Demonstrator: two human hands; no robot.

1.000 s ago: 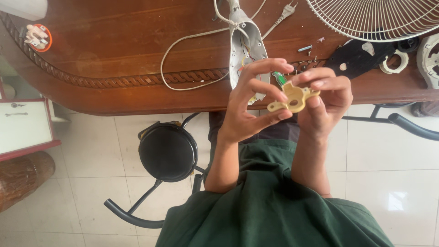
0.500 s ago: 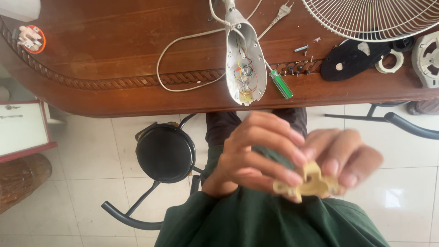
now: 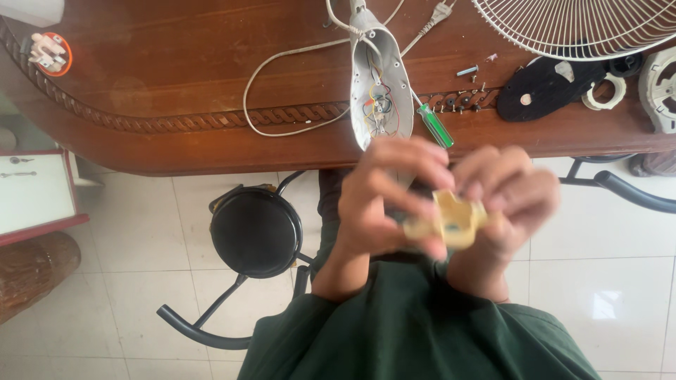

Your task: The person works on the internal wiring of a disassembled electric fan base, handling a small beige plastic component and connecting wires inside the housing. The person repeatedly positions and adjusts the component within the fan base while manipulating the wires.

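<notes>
Both the left hand [image 3: 384, 200] and right hand [image 3: 510, 204] gripped a small cream plastic part [image 3: 451, 222] below the brown wooden counter [image 3: 176, 84].

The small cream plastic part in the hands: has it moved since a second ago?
Yes. The cream plastic part has come off the wooden table's edge, toward the person's body.

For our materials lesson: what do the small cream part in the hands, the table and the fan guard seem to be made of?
Cream part: likely moulded plastic, matt, though blurred. Table: dark varnished wood, with visible grain and carved edge. Fan guard: thin white-coated wire, probably metal.
</notes>
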